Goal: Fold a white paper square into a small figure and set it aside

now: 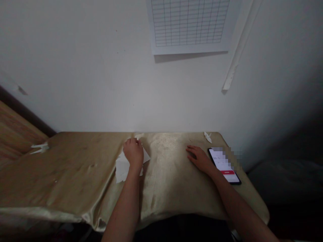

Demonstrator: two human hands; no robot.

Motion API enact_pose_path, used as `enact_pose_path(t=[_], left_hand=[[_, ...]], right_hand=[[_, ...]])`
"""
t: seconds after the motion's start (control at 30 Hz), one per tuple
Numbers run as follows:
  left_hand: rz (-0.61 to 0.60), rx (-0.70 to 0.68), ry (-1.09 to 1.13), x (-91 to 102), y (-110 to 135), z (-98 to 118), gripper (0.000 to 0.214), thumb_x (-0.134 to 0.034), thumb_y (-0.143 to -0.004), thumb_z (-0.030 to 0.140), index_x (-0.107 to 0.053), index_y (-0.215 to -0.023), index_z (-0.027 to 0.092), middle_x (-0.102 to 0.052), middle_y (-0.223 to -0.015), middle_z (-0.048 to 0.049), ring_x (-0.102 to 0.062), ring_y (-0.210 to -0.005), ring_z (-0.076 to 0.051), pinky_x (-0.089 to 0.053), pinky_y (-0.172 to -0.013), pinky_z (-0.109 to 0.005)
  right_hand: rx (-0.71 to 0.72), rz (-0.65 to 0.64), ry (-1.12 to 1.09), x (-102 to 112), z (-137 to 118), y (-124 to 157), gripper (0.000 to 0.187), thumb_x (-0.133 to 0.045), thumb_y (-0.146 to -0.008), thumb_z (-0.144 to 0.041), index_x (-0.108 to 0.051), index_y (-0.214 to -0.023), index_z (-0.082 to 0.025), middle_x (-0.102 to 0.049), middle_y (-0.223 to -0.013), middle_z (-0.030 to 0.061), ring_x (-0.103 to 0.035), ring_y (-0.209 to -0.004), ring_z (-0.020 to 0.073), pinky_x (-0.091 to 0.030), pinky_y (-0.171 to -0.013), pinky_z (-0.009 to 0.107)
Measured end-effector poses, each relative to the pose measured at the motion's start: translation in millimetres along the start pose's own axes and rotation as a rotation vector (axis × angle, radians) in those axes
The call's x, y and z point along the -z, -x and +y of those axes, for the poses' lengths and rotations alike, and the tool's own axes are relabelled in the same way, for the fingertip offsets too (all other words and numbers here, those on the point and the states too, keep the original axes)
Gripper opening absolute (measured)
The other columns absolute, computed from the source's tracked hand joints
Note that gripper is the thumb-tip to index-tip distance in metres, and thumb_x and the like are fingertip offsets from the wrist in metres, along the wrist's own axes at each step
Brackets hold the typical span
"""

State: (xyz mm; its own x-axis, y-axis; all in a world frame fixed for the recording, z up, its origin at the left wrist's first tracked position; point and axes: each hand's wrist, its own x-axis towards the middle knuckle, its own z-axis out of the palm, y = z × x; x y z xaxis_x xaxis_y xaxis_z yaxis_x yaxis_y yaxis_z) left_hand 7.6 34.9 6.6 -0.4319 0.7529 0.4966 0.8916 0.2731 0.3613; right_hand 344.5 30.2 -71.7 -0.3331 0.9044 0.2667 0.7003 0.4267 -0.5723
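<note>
My left hand point(133, 152) rests closed over a stack of white paper sheets point(121, 168) near the far middle of the table, fingers curled and pinching a small white folded piece point(138, 136). My right hand point(198, 157) lies flat on the gold cloth, fingers stretched out, holding nothing. It sits just left of a smartphone point(225, 165) with a lit screen.
A satin gold cloth covers the table point(75, 181), which stands against a white wall. A small folded paper crane point(208, 136) sits at the far right corner. Another white folded paper point(40, 148) lies at the left end. A gridded sheet point(188, 25) hangs on the wall.
</note>
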Motion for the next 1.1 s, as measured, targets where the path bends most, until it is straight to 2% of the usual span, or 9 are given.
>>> enact_pose_path(t=[0.1, 0.23, 0.37, 0.43, 0.53, 0.67, 0.9, 1.03, 1.1], left_hand=[[-0.038, -0.138, 0.227, -4.0, 3.8, 8.0, 0.021, -0.049, -0.095, 0.028, -0.067, -0.094, 0.017, -0.07, -0.106, -0.0104, -0.06, -0.108, -0.024, -0.045, -0.101, -0.036], [-0.302, -0.286, 0.449, -12.7, 20.3, 29.9, 0.021, -0.055, -0.094, 0.032, -0.071, -0.097, 0.019, -0.074, -0.108, -0.0071, -0.065, -0.106, -0.022, -0.046, -0.103, -0.037], [-0.581, -0.465, 0.411, -25.0, 42.8, 49.6, 0.018, -0.058, -0.093, 0.03, -0.075, -0.096, 0.025, -0.076, -0.114, -0.0027, -0.065, -0.115, -0.023, -0.023, -0.12, -0.054], [-0.665, -0.537, 0.42, -31.3, 51.0, 54.8, 0.017, -0.059, -0.093, 0.031, -0.076, -0.096, 0.026, -0.075, -0.118, -0.0024, -0.065, -0.116, -0.022, -0.026, -0.12, -0.05], [-0.776, -0.676, 0.467, -38.2, 56.8, 57.2, 0.018, -0.059, -0.094, 0.029, -0.076, -0.098, 0.024, -0.075, -0.116, -0.0038, -0.067, -0.112, -0.019, -0.042, -0.109, -0.036], [-0.782, -0.74, 0.444, -39.6, 57.8, 56.5, 0.016, -0.061, -0.093, 0.028, -0.076, -0.098, 0.024, -0.074, -0.117, -0.0026, -0.066, -0.112, -0.019, -0.045, -0.105, -0.031], [-0.788, -0.734, 0.43, -36.9, 58.3, 56.8, 0.021, -0.059, -0.091, 0.023, -0.073, -0.107, 0.023, -0.072, -0.122, -0.0039, -0.065, -0.116, -0.02, -0.041, -0.11, -0.034], [-0.842, -0.718, 0.447, -35.2, 56.8, 56.5, 0.02, -0.061, -0.091, 0.024, -0.073, -0.106, 0.022, -0.071, -0.128, -0.004, -0.057, -0.13, -0.024, -0.031, -0.12, -0.043], [-0.87, -0.707, 0.441, -31.7, 56.4, 57.0, 0.026, -0.059, -0.093, 0.027, -0.07, -0.115, 0.023, -0.073, -0.123, -0.0043, -0.065, -0.119, -0.023, -0.025, -0.122, -0.049]], right_hand=[[0.004, 0.007, -0.008, -1.1, 1.1, 0.5, 0.041, -0.053, -0.093, -0.034, -0.063, -0.132, -0.023, -0.056, -0.146, 0.009, -0.048, -0.137, 0.0254, -0.034, -0.118, 0.05], [0.002, 0.01, -0.002, -1.9, 1.7, 0.9, 0.042, -0.054, -0.092, -0.034, -0.063, -0.132, -0.023, -0.056, -0.145, 0.0094, -0.047, -0.137, 0.0257, -0.034, -0.118, 0.051], [0.005, 0.005, 0.011, -2.1, -0.1, 0.6, 0.041, -0.053, -0.092, -0.032, -0.063, -0.131, -0.021, -0.056, -0.145, 0.0096, -0.048, -0.137, 0.0248, -0.034, -0.119, 0.049], [0.0, 0.008, 0.016, -2.7, -0.6, 0.2, 0.041, -0.052, -0.093, -0.031, -0.063, -0.131, -0.02, -0.056, -0.145, 0.01, -0.048, -0.136, 0.0244, -0.034, -0.119, 0.047], [-0.006, 0.01, 0.017, -3.8, 0.0, -0.7, 0.04, -0.051, -0.093, -0.03, -0.063, -0.13, -0.019, -0.057, -0.144, 0.0105, -0.048, -0.136, 0.0241, -0.034, -0.119, 0.047], [-0.002, 0.018, 0.016, -3.8, 1.3, -1.3, 0.039, -0.05, -0.094, -0.03, -0.063, -0.129, -0.018, -0.057, -0.143, 0.0109, -0.049, -0.135, 0.0236, -0.034, -0.119, 0.046], [-0.003, 0.02, -0.001, -2.5, -0.5, -1.4, 0.038, -0.054, -0.092, -0.028, -0.064, -0.128, -0.018, -0.057, -0.142, 0.0121, -0.049, -0.134, 0.0242, -0.035, -0.118, 0.045], [-0.024, 0.064, -0.029, -2.1, -1.9, -2.0, 0.03, -0.053, -0.093, -0.027, -0.069, -0.116, -0.017, -0.062, -0.135, 0.0134, -0.054, -0.129, 0.0243, -0.038, -0.116, 0.044], [-0.042, 0.102, -0.041, -2.3, -2.8, -2.0, 0.03, -0.052, -0.094, -0.027, -0.069, -0.116, -0.017, -0.064, -0.131, 0.0136, -0.057, -0.126, 0.0242, -0.04, -0.114, 0.045]])
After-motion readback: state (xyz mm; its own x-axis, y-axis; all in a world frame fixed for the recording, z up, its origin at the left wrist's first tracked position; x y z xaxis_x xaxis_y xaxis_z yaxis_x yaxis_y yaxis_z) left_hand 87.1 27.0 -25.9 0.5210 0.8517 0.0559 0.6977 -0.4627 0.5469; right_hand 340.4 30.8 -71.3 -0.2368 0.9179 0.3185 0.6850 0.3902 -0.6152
